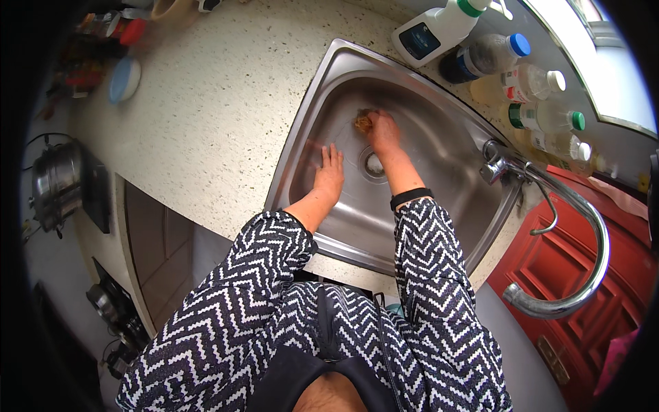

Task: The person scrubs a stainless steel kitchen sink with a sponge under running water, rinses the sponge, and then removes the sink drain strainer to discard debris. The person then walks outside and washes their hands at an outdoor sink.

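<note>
A stainless steel sink [355,229] lies before me, set in a speckled countertop. My right hand [383,133] is over the basin floor beyond the drain [375,164], its fingers closed on a brownish scrubbing pad [363,122]; the exact kind of pad cannot be told. To the left of the drain, my left hand [330,175] rests with extended fingers against the basin's left part and holds nothing. Something whitish shows in the drain. At the sink's right corner stands a chrome faucet [600,232], its curved spout swung outside the basin.
Along the windowsill side stand a white bottle with a green collar [425,38], a blue-capped bottle [479,56] and several other plastic bottles [545,116]. A blue-and-white bowl [124,80] sits on the speckled counter [221,103] at left. A red panelled door [561,247] is at right.
</note>
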Motion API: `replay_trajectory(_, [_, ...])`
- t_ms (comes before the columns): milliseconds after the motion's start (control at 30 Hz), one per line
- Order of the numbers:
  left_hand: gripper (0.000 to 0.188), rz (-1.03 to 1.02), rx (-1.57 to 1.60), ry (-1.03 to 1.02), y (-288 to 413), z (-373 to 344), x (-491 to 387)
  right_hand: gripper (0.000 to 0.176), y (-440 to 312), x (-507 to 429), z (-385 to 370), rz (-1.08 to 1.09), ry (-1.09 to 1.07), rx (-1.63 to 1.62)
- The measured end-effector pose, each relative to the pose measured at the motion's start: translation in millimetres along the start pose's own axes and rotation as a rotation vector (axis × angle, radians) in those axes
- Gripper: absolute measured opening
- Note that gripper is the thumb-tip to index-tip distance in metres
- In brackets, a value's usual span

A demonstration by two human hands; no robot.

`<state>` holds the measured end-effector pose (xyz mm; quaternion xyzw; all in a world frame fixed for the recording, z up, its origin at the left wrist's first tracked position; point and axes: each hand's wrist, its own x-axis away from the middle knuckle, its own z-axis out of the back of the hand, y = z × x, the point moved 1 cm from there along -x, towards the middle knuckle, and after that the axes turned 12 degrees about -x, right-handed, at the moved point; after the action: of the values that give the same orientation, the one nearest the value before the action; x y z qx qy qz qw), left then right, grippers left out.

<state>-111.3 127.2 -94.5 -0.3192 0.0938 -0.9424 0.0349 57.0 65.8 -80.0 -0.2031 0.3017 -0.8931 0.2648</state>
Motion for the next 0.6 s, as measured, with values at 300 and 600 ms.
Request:
replay_trajectory(300, [0.045, 0.024, 0.243, 0.087, -11, 13, -4, 0.018, 13, 50, -18, -0.073, -0.198, 0.08])
replay_trajectory(600, [0.05, 0.244, 0.606, 0.065, -25, 23, -20, 0.028, -16, 75, -48, -0.236, -0.242, 0.025])
